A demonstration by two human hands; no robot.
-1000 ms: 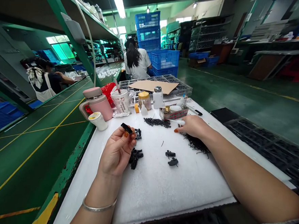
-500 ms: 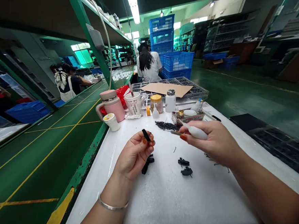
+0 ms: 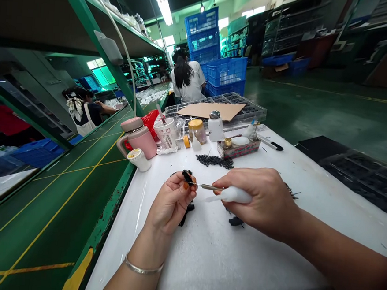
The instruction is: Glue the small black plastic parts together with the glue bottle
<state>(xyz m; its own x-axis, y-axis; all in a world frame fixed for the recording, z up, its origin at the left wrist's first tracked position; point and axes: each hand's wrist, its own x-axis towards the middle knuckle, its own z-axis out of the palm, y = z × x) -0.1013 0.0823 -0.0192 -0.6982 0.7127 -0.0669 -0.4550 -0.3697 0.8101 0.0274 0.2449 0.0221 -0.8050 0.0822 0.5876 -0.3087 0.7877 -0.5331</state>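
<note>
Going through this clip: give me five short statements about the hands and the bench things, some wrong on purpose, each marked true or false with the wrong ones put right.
1. The left hand holds a small black part. True.
2. The right hand is empty. False: it holds a white squeeze bottle and a thin tool.
3. The bracelet is on the right wrist. False: it is on the left wrist.
4. A sheet of cardboard lies over the clear tray behind the bottles and jars. True.
5. The big mug is green. False: it is pink.
</note>
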